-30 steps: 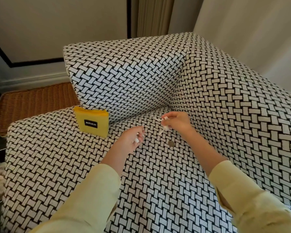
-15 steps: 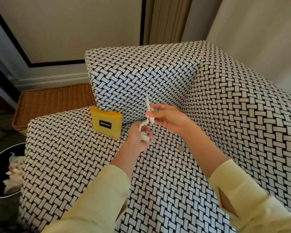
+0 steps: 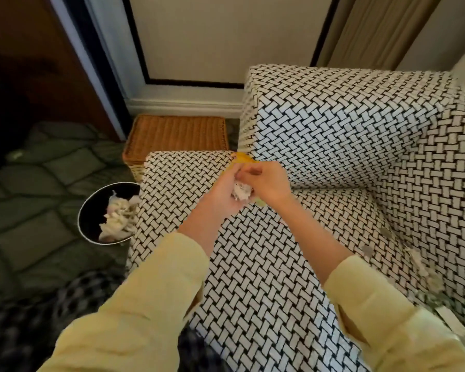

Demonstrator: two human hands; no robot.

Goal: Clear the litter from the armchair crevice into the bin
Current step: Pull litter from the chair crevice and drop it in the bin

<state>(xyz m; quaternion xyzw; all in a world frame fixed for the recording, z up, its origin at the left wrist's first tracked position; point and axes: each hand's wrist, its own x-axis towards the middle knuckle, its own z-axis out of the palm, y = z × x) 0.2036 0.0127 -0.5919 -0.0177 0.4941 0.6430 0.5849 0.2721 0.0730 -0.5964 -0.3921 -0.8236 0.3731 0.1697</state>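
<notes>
The bin (image 3: 94,210) is sitting on the floor, left of the armchair (image 3: 333,135). Over the seat, the left hand (image 3: 222,196) is curling around a crumpled wad of litter (image 3: 241,191), the right hand (image 3: 270,183) pinching it. More scraps (image 3: 419,261) are lying at the right.

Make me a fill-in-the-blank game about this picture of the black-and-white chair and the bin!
1. The left hand and right hand together hold a crumpled wad of ___ litter.
2. The bin stands on the ___, beside the armchair.
3. The person's sleeves are pale ___.
4. From the hands, the bin lies to the ___.

Missing words: white, floor, yellow, left.
</notes>
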